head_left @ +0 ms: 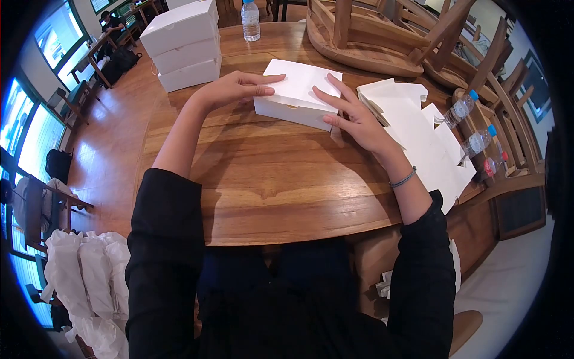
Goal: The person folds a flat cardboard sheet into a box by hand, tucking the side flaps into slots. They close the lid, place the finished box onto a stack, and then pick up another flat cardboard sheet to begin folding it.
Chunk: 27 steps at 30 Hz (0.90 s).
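A white cardboard box point(287, 113) with its lid down sits on the wooden table in front of me. My left hand point(239, 85) reaches over its left end, index finger and thumb stretched out along the lid; its other fingers are mostly hidden. On the right end lies my right hand point(353, 113), fingers spread over the lid and thumb against the front wall. A small notch shows at the middle of the lid's front edge. Beside my right hand is a pile of flat white cardboard blanks point(412, 128).
Stacked white boxes point(185, 48) stand at the back left, near a water bottle point(250, 21). Upturned wooden chairs point(371, 39) occupy the back right. More bottles point(461, 107) line the right side. White plastic-wrapped bundles point(89, 275) are at lower left. A person point(112, 24) sits far off.
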Each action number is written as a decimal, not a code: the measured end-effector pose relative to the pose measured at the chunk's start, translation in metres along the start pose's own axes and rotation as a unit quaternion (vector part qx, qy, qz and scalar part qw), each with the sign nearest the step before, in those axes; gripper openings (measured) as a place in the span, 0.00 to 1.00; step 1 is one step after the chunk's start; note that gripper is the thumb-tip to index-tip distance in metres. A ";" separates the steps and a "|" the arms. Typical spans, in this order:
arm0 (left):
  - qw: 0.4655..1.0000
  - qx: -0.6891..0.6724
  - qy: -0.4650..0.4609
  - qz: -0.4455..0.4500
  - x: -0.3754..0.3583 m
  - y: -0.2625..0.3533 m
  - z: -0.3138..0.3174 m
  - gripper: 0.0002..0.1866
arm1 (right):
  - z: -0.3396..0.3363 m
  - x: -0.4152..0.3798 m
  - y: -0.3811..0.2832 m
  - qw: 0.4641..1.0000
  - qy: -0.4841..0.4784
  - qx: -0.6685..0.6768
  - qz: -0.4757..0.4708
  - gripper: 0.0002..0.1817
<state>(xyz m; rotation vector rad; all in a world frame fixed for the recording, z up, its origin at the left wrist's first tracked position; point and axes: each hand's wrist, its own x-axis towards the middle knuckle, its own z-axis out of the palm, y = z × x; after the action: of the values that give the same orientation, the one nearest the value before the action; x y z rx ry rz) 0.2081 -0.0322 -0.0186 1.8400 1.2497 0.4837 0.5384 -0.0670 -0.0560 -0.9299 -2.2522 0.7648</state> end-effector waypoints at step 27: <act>0.872 0.163 0.407 0.218 0.019 -0.013 0.080 0.31 | 0.026 0.011 0.027 0.972 0.193 0.126 0.043 0.47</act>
<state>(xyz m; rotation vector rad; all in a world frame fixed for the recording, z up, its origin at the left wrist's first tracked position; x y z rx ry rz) 0.2650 -0.0476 -0.0773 2.3181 1.4967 1.4967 0.5250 -0.0503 -0.0885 -0.9628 -1.7441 0.8079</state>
